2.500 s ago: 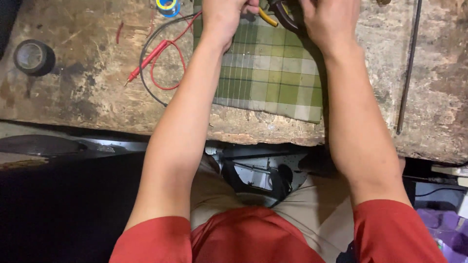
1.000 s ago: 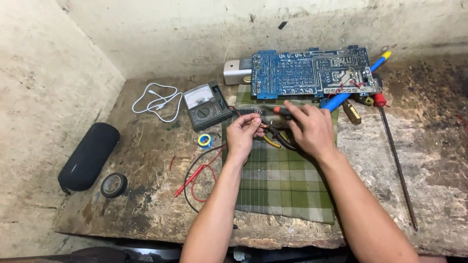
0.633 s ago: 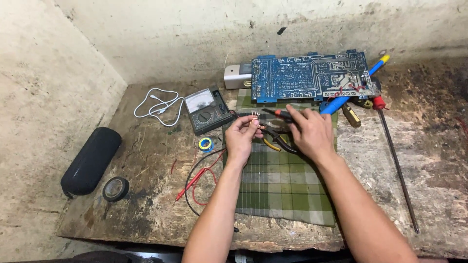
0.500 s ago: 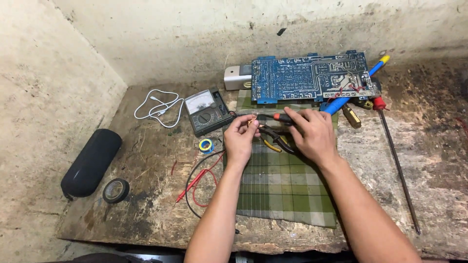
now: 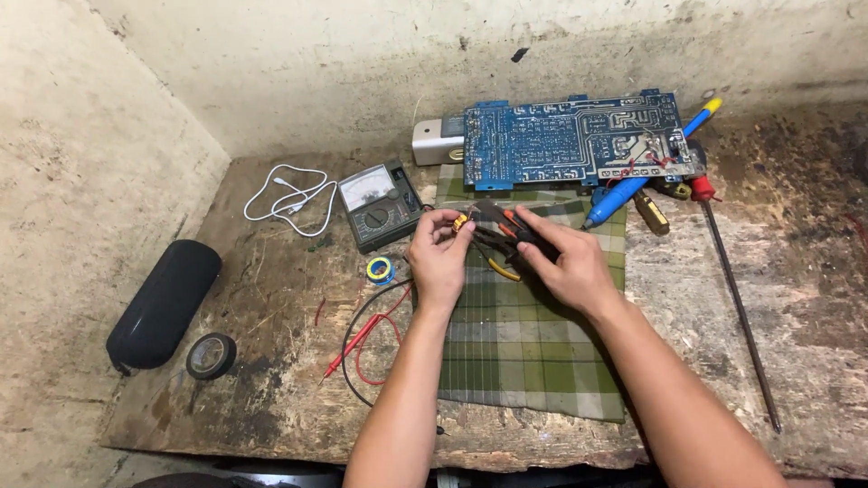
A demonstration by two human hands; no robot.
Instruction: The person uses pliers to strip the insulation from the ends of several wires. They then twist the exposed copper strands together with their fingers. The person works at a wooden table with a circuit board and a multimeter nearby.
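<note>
I am holding a small yellow part (image 5: pixel 460 222) between the fingertips of my left hand (image 5: pixel 439 256), closed around it. I think it is a small electronic component, but it is too tiny to be sure. My right hand (image 5: pixel 562 262) is gripping a pair of pliers (image 5: pixel 503 237) with dark and orange handles, and its metal tip is pointing toward the yellow part, very near to it. I cannot tell if the tip is touching it.

Both hands are working above the far edge of the green checked cloth (image 5: pixel 529 348), which is lying on the worn wooden table (image 5: pixel 271 380) and reaching to its near edge. Just behind the cloth the blue circuit board (image 5: pixel 574 137) is lying by the back wall. A multimeter (image 5: pixel 380 202) is standing just left of my left hand, and its red and black leads (image 5: pixel 366 339) are lying beside my left forearm. A black tape roll (image 5: pixel 211 355) is lying near the left edge, beside a black cylindrical speaker (image 5: pixel 163 303).
</note>
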